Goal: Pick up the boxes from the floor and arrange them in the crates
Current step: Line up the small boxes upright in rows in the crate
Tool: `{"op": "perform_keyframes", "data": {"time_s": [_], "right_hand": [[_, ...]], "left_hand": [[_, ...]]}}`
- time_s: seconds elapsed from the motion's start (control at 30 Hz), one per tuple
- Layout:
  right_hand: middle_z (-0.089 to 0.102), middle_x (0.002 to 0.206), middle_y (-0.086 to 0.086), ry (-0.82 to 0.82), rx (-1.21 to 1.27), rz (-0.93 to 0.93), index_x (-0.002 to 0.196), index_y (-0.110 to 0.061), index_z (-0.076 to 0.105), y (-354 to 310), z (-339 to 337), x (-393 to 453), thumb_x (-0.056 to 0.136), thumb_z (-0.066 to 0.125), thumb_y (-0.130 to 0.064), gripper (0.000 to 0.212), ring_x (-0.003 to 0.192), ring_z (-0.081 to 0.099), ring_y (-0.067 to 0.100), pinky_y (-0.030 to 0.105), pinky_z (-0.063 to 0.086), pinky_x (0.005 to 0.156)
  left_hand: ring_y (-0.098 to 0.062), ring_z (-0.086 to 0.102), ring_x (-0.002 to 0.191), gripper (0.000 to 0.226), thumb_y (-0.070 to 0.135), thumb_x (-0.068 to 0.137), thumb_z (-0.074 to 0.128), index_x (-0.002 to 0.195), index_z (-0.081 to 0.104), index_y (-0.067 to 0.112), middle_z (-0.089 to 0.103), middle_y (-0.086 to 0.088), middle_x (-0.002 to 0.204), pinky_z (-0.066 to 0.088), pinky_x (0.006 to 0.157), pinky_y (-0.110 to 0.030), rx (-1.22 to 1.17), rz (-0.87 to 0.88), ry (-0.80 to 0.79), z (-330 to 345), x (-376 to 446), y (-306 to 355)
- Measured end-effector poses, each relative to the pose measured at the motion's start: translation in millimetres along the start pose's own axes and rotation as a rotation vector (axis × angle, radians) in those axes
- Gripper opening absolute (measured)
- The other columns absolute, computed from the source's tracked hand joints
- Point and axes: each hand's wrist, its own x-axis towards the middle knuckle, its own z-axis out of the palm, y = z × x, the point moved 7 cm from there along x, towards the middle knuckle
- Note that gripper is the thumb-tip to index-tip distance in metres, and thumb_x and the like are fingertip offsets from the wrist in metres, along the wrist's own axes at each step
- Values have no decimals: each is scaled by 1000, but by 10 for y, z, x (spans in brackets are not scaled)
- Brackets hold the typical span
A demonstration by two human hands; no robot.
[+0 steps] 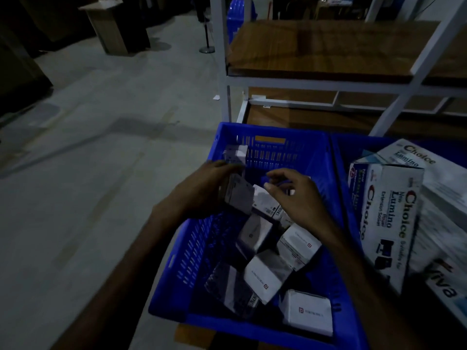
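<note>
Left hand [202, 190] grips a small stack of white boxes [238, 195] over the blue crate [192, 251]; right hand [295, 198] hovers beside it, fingers loosely spread, holding nothing. Crate holds several small white cartons [267, 274], lying jumbled. Second blue crate [346, 178] to the right holds large "Choice Lumino" boxes [389, 223].

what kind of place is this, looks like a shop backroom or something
Likely a stockroom or warehouse: a white metal rack with wooden shelves, blue perforated plastic crates holding small white retail boxes, and a bare concrete floor.
</note>
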Motion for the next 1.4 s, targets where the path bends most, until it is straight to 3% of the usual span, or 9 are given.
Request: {"op": "perform_keyframes", "data": {"time_s": [0.07,0.23,0.37,0.5,0.67,0.93,1.13,1.27,1.4], "right_hand": [[66,123,-5,30,26,-23,126,-24,66,-49,-36,16,95,73,-32,33,104,66,2,16,53,83],[57,136,-5,72,153,17,141,-34,53,-64,-80,10,93,72,-44,52,115,65,12,29,60,81],[63,135,-8,40,382,-8,140,-33,56,-206,-133,-35,93,54,-57,53,118,66,9,28,59,89],[58,142,4,4,415,-117,141,-33,57,-342,-150,-69,96,48,-58,52,126,62,14,37,53,103],[57,144,10,35,437,-222,146,-13,52,-409,-192,-79,98,61,-28,51,131,59,17,28,54,100],[63,137,-2,79,421,-236,139,-25,55,-411,-226,-85,89,72,-27,53,123,64,19,37,60,93],[61,132,-5,108,361,-199,134,-36,48,-340,-270,-64,83,82,-30,62,117,65,13,32,61,86],[60,133,-13,-2,323,-125,144,-41,36,-301,-136,-70,79,86,-25,84,113,67,5,27,61,85],[62,125,-24,-52,307,-60,139,-44,35,-303,34,-55,75,86,-36,82,110,65,-9,23,60,87]], "left_hand": [[-4,44,129,92,16,82,87,160,38,26,49,2,147,41,100,-14,-199,24,164,-282,-171,72],[4,57,128,101,0,73,91,155,43,33,58,5,143,55,92,-14,-744,-28,319,-237,-377,40],[-22,70,120,81,1,74,88,145,58,27,69,-5,133,62,89,-40,-1300,-174,392,8,-370,26],[-36,73,103,33,23,93,70,125,72,14,74,-18,121,63,85,-44,-1911,-456,162,374,-330,228],[-44,66,107,56,35,89,71,131,68,-2,60,-30,129,61,83,-41,-2415,-445,-137,619,-280,561],[-39,65,88,68,49,96,54,149,53,4,56,-27,132,59,71,-37,-2467,-396,-223,796,-139,748],[-32,61,88,76,64,93,55,142,62,6,56,-26,127,53,78,-36,-2173,-371,3,601,-91,535],[-31,67,106,33,30,100,63,125,71,10,76,-12,113,53,90,-40,-1729,-342,377,260,-26,303],[-26,73,115,41,8,92,73,131,65,8,76,-9,121,62,93,-44,-1485,-175,500,87,64,218]]}}
